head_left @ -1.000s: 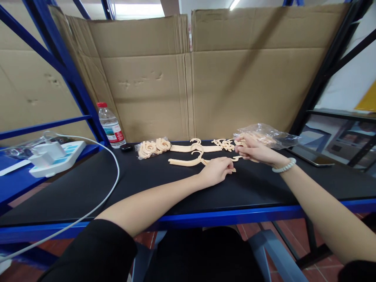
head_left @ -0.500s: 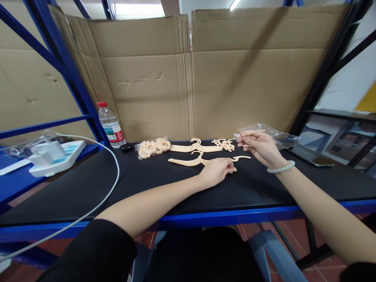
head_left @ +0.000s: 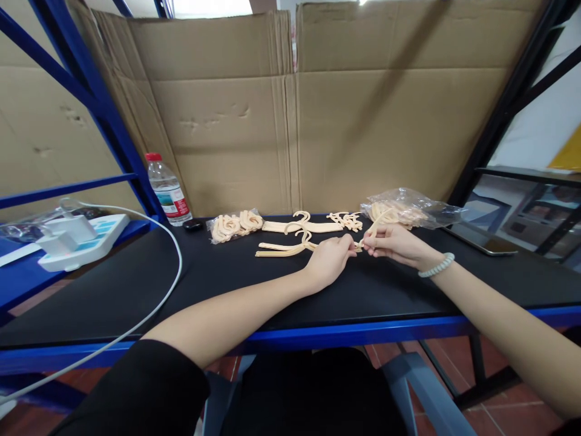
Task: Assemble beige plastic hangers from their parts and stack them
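Observation:
My left hand [head_left: 333, 257] is closed on the right end of a cream plastic clothes hanger [head_left: 284, 249], whose hook points up and whose left arms look split apart. Right beside it, my right hand [head_left: 393, 244] pinches a slim cream strip [head_left: 380, 223] that slants up from the fingers. The fingertips of both hands nearly meet at the hanger's end, and the joint there is partly hidden. Behind the hanger lie more assembled cream hangers [head_left: 324, 227] with hooks. A pile of small cream pieces [head_left: 347, 220] sits to their right.
Clear bags of cream parts lie on the left [head_left: 236, 226] and right [head_left: 403, 212]. A water bottle [head_left: 167, 191] and a small black object [head_left: 192, 224] stand at the back left. A tablet-like device [head_left: 481, 240] rests at right. A white cable [head_left: 179, 266] crosses the left side.
My right hand has come from the right-hand bag leftward and down to the hanger's end, bringing a strip. My left hand keeps its hold; the hanger's left arms now show apart.

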### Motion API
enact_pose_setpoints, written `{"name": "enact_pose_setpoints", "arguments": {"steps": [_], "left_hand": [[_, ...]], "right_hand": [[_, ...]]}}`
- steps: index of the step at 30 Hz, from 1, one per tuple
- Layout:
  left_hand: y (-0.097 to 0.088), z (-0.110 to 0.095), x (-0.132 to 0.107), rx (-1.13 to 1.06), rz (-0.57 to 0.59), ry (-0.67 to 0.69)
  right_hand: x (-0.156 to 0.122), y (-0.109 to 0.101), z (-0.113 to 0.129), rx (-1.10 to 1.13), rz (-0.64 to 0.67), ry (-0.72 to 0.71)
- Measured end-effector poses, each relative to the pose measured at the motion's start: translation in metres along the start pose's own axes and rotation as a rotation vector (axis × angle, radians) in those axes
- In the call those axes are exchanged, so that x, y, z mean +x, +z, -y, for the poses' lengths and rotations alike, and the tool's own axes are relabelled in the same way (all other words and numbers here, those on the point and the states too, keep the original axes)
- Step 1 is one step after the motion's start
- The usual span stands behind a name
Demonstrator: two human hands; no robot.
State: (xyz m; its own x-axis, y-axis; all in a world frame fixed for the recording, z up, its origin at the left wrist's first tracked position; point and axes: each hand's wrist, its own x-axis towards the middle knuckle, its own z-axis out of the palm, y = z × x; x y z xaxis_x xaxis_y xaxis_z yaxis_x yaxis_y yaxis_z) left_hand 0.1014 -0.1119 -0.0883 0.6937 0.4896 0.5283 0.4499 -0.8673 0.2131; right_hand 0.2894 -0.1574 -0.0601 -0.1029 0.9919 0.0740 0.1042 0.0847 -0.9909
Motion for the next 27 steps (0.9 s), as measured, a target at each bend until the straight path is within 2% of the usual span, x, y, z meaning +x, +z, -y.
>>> {"name": "enact_pose_setpoints", "arguments": {"steps": [3,7,17,27], "left_hand": [[-0.001,0.000,0.000,0.015,0.006,-0.020],[-0.004,-0.003,-0.001,0.058,0.043,-0.043],[-0.008,-0.007,0.000,0.098,0.112,-0.047],[-0.009,-0.010,-0.003,0.246,0.103,0.081]], "right_hand": [[0.001,-0.002,-0.005,0.099,0.073,0.130],[0.004,-0.003,-0.008,0.238,0.131,0.219],[0.006,-0.003,-0.010,0.243,0.107,0.248],[0.008,0.001,-0.011,0.293,0.088,0.292]]}}
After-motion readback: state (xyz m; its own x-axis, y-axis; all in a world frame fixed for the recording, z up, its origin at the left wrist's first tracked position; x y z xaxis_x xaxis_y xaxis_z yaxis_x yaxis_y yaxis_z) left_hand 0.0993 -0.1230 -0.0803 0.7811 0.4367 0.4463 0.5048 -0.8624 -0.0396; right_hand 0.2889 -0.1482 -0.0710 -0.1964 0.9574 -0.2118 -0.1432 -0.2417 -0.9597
